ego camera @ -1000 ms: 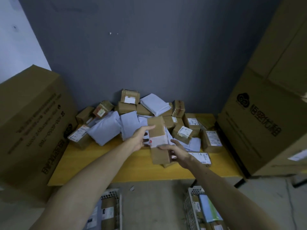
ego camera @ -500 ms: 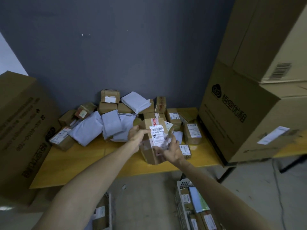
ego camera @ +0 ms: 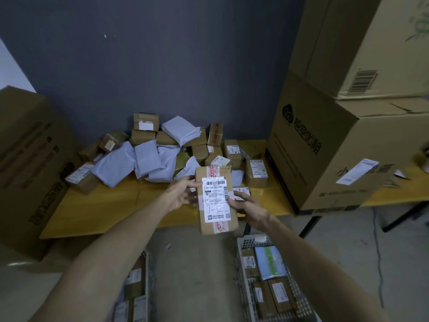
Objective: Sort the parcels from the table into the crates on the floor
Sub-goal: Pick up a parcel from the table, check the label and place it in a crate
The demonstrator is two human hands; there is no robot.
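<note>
— At the far left, what do you see?

— I see a large carton (ego camera: 30, 163) standing against the yellow table (ego camera: 102, 205). Further right, a heap of parcels (ego camera: 162, 149), brown boxes and grey mailers, lies on the tabletop by the wall.

— And the hands?

— Over the table's front edge, my left hand (ego camera: 181, 194) grips the left side of a brown parcel (ego camera: 217, 201), label facing me. My right hand (ego camera: 248, 205) grips its right side. Below, two crates (ego camera: 246, 242) on the floor hold parcels. At the right, stacked cartons (ego camera: 336, 135) sit on the table.
</note>
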